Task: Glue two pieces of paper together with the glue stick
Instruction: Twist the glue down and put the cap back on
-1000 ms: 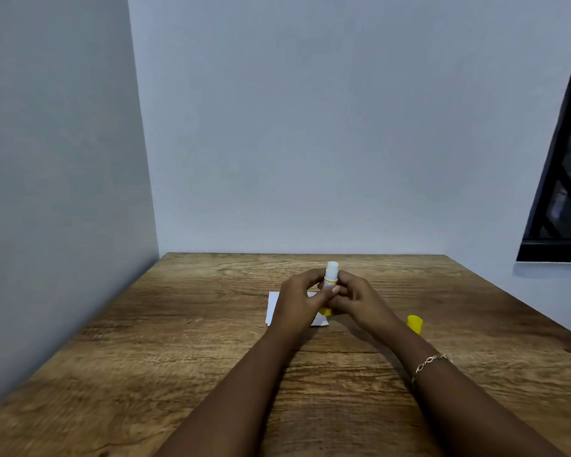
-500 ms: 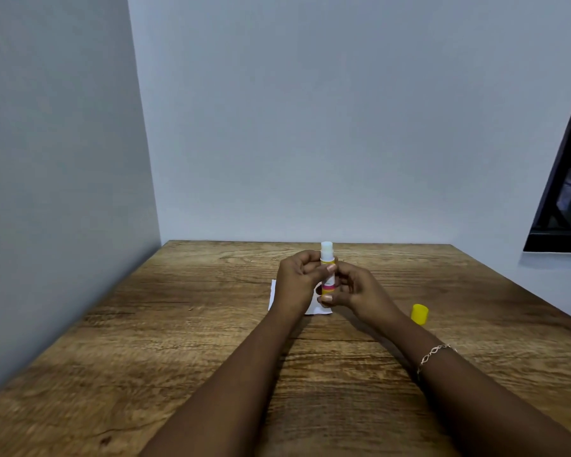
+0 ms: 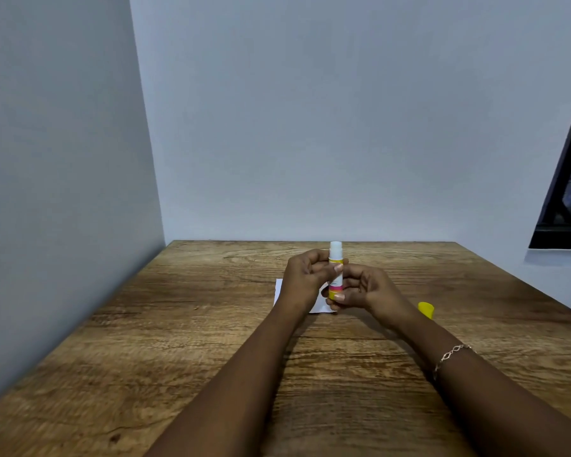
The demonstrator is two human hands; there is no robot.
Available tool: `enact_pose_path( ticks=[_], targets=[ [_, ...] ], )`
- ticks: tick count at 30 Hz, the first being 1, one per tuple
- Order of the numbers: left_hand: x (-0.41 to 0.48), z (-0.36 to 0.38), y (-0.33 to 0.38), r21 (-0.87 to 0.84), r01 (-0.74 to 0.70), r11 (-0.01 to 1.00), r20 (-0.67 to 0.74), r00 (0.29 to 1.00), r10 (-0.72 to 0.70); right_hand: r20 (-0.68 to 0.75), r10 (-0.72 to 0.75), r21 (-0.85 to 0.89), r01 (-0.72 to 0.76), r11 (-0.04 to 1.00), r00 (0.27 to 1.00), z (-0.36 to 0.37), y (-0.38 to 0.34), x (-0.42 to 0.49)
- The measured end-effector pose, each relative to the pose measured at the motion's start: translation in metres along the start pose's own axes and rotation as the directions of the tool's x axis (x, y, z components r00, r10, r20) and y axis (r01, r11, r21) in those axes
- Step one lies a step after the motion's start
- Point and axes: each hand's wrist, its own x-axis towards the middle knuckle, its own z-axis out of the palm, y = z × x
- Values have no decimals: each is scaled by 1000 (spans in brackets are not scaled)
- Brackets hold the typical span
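I hold an uncapped glue stick [image 3: 335, 258] upright above the table, its white tip on top and its yellow and pink base below. My left hand [image 3: 305, 282] pinches the upper body of the stick. My right hand [image 3: 360, 288] grips the yellow base from the right. White paper [image 3: 278, 290] lies flat on the table under my hands, mostly hidden by them; I cannot tell how many sheets there are. The yellow cap [image 3: 426, 310] lies on the table to the right of my right forearm.
The wooden table [image 3: 178, 341] stands in a corner, with pale walls at its left and far edges. A dark window frame [image 3: 564, 199] is on the right wall. My right wrist wears a thin bracelet [image 3: 450, 354].
Both hands have lifted the glue stick a little and brought it upright. More of its body shows now between my fingers. The cap and paper have not moved on the table.
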Motion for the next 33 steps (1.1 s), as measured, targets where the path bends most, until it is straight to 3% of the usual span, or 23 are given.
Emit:
enact_pose_path(
  ticks=[5,13,20,27,33],
  targets=[
    [-1,1,2,-23,3,1000,17,1000,-2,-77,-89,-129,78,989,993,7,4,2],
    [0,-6,4,-61,49,997,48,998,-46,60,57,79,-62,995,997,-6,0,-2],
    [0,-3,2,-11,8,1000,42,999,-8,-37,-9,-116,4,993,999,5,0,0],
    [0,-7,3,-66,35,997,96,995,-29,68,59,44,-62,997,996,-5,0,-3],
    [0,-2,3,-23,1,1000,88,996,1,-43,18,-88,-22,996,999,2,-2,-2]
  ],
)
